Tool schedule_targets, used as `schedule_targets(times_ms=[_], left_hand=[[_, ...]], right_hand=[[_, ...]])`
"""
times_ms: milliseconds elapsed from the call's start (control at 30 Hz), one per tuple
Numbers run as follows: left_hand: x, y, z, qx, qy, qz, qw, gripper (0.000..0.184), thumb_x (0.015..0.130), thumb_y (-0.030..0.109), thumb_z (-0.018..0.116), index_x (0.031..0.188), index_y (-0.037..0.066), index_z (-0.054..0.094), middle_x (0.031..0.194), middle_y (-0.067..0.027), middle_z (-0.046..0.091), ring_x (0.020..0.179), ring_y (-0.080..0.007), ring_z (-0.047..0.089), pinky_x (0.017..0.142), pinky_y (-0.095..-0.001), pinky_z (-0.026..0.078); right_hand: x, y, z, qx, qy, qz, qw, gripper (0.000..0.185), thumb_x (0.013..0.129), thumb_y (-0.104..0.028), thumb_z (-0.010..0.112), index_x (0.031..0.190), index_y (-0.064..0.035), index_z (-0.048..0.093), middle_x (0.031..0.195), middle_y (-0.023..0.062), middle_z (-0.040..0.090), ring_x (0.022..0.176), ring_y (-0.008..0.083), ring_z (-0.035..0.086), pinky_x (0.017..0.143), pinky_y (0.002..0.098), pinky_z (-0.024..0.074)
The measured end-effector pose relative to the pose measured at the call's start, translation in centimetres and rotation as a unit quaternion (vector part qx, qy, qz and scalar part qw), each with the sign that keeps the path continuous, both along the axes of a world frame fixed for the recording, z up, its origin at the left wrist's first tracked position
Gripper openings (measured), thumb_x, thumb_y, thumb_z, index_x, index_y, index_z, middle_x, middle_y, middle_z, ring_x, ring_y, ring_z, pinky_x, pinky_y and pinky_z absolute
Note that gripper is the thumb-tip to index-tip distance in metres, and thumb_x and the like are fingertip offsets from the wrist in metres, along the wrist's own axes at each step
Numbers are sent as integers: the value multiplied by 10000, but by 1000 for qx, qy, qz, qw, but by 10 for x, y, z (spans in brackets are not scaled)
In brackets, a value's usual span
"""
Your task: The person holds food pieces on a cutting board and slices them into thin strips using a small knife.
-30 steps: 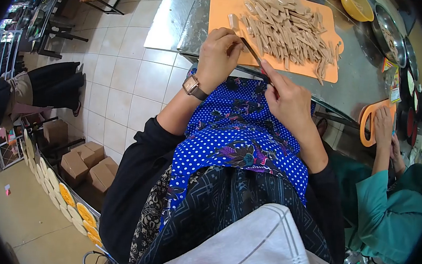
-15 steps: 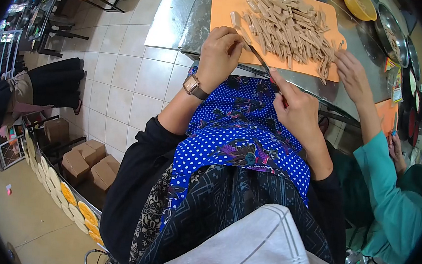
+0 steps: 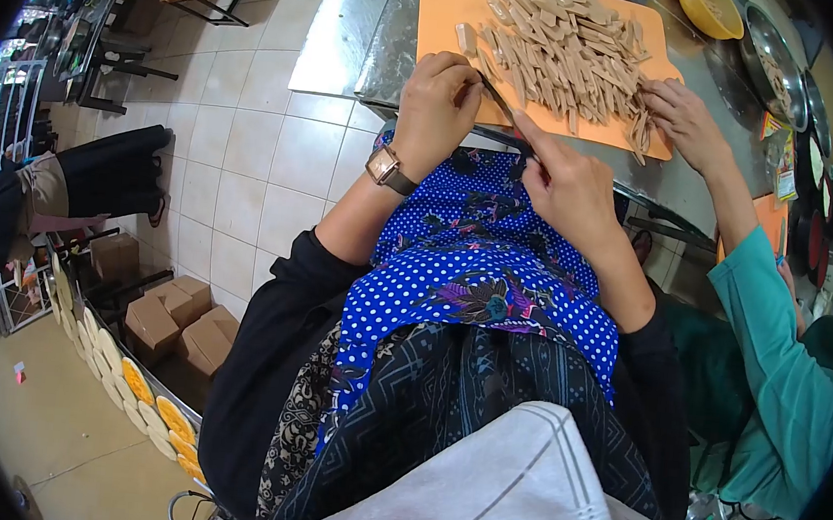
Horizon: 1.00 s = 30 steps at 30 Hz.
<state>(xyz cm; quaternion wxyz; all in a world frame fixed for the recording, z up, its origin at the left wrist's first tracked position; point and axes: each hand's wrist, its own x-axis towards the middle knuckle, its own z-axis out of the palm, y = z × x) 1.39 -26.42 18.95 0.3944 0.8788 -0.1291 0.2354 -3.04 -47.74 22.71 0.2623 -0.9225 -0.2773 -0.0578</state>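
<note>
My right hand [image 3: 576, 190] grips a knife [image 3: 497, 99], its index finger stretched along the back of the blade. The blade points up-left over the near edge of an orange cutting board [image 3: 440, 12], its tip close to my left fingers. My left hand [image 3: 441, 94] rests at the board's near left corner, fingers curled and pinched; whatever lies in them is hidden. A heap of light brown cut strips [image 3: 573, 56] covers much of the board. One wider piece [image 3: 466, 38] lies apart, just above my left hand.
A co-worker's hand [image 3: 681, 120] in a teal sleeve [image 3: 779, 312] touches the strips at the board's right edge. A yellow bowl [image 3: 711, 10] and a metal bowl [image 3: 775, 69] stand on the metal table [image 3: 388, 50]. Cardboard boxes [image 3: 174, 308] sit on the floor at left.
My right hand has slid the knife up-left, nearer to my left fingers. The co-worker's hand has moved left onto the strips. My left hand has barely moved.
</note>
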Motion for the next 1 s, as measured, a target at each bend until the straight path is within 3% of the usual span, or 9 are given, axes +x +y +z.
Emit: schedule_targets(times_ms=[67,167,233,267,367,533,800,900,1000], left_hand=[[1,0,0,-5,1,4,1000,61,824,25,723,874,-10,713,924,-109,683,880,-313,641,787,-407,536],[2,5,3,3,7,-7,1000,78,832,25,717,902,-9,715,933,-114,685,879,-316,644,792,-408,539],[8,12,10,-53,134,-31,989,109,844,22,697,949,-3,716,954,-119,689,912,-325,652,805,-415,541],[13,15,14,-53,133,-33,989,109,844,22,697,949,-3,716,954,-119,689,912,-325,652,805,-415,541],[40,29,22,119,-16,-57,991,202,865,22,685,1064,31,722,1079,-119,710,1027,-342,660,898,-413,543],[69,42,20,199,-4,-123,972,244,874,101,723,1112,52,740,1155,-102,718,1104,-318,636,972,-426,512],[60,41,13,129,-3,-125,984,192,864,153,777,1010,29,762,1124,-109,735,1034,-301,675,905,-404,547],[33,25,15,78,77,-142,984,164,854,100,772,994,15,766,1096,-119,735,986,-293,694,857,-378,564],[11,11,7,29,29,-102,994,147,838,42,763,980,5,769,1051,-124,734,953,-287,705,822,-362,572]], right_hand=[[-14,-13,-1,-4,35,-24,999,609,847,-64,669,1435,-204,595,932,135,744,640,305,689,621,403,564],[-27,-28,1,36,47,-29,998,583,843,-71,655,1415,-175,606,925,110,749,655,307,699,581,400,564],[-28,-27,2,41,42,-36,998,584,844,-76,652,1416,-180,605,932,111,752,655,307,701,582,398,567],[-28,-26,3,44,38,-42,997,584,845,-81,649,1418,-186,604,940,111,756,655,306,702,582,396,569],[-20,-7,-3,64,-8,-15,998,580,845,-92,654,1417,-180,606,894,118,743,638,312,693,572,410,563],[-1,11,-13,32,-20,-6,999,594,843,-107,663,1428,-169,586,818,129,703,617,334,674,565,449,555],[16,-7,-8,-26,28,-114,993,561,869,-127,651,1417,-241,603,962,149,757,769,337,730,703,444,587],[17,-6,-17,20,-38,-98,994,552,839,-104,659,1383,-185,617,866,160,734,671,350,706,618,460,575],[10,-4,-15,31,-47,-91,994,565,836,-99,658,1394,-182,615,868,155,732,640,345,695,598,453,571]])
